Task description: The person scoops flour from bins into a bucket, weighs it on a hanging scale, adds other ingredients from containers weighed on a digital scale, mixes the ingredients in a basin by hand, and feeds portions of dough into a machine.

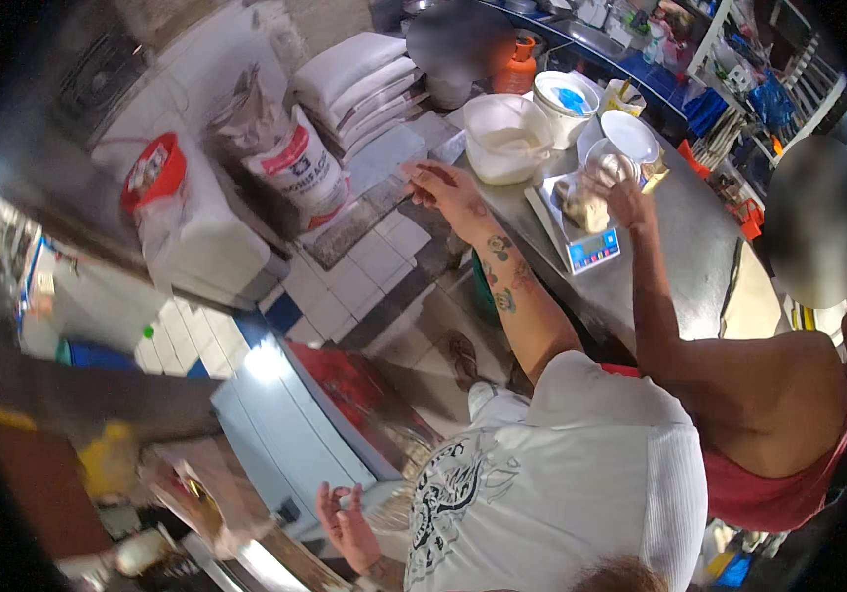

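My right hand (443, 197), at the end of a tattooed forearm, is raised in the air near the table's edge. Its fingers are partly stretched, and nothing shows in them. Low in the picture, my left hand (346, 528) is held up with fingers apart and slightly bent; a small pale spot between them is too unclear to name. Neither hand touches the table. Nearest to my right hand is a whitish plastic tub (507, 138). Beside it, pale dough (586, 212) lies on a digital scale (593, 255), with a co-worker's hand (631, 205) over it.
A metal table (665, 286) carries a white bucket (564, 104) and a white plate (631, 136). Stacked white sacks (364, 89) and an open sack (300, 178) stand beyond the tiled floor (345, 281). A co-worker in red (779, 483) stands close by. An orange gas cylinder (515, 69) is behind.
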Demonstrator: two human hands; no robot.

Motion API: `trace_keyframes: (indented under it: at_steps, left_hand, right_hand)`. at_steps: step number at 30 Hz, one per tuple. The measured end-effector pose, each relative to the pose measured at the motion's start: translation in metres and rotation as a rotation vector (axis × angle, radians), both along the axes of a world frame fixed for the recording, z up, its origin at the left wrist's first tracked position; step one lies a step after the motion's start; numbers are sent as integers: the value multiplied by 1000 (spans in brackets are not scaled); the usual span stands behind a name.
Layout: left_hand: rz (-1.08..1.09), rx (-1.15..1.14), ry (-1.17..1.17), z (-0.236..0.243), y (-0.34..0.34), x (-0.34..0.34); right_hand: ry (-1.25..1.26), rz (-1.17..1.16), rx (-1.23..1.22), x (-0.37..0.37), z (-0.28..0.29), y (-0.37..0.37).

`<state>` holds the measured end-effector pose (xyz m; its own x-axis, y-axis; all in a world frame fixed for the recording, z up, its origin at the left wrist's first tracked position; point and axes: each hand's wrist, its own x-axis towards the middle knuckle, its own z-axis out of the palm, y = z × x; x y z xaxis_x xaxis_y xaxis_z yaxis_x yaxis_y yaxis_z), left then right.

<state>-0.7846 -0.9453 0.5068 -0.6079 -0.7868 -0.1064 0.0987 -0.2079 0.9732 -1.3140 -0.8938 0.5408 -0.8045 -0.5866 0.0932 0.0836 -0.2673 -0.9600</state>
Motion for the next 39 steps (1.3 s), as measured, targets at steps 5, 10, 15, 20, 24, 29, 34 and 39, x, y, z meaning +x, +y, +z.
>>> trace_keyframes:
  at_steps: [5, 10, 15, 20, 24, 29, 34, 39]
  left_hand:
    - [-146, -53, -117, 13, -53, -150]
    - [-278, -80, -215, 15, -109, -259]
    - [-331, 0, -146, -1, -158, -349]
    - [-445, 121, -159, -28, -200, -445]
    - [-693, 45, -210, -36, -246, -530]
    - [-982, -140, -214, -47, -329, -634]
    - [-1068, -420, -265, -30, -377, -720]
    - [-1065, -209, -198, -35, -368, -752]
  right_hand:
    - [89, -249, -59, -128, 27, 5]
    - [-68, -699, 12, -236, 36, 46]
    - [424, -1120, 517, -337, 28, 128]
    - [347, -840, 1640, -357, 24, 239]
    - [76, -774, 1985, -351, -6, 286]
    - [48, -456, 2206, -335, -25, 274]
    - [250, -525, 2274, -345, -49, 253]
    - [179, -672, 2174, -347, -51, 240]
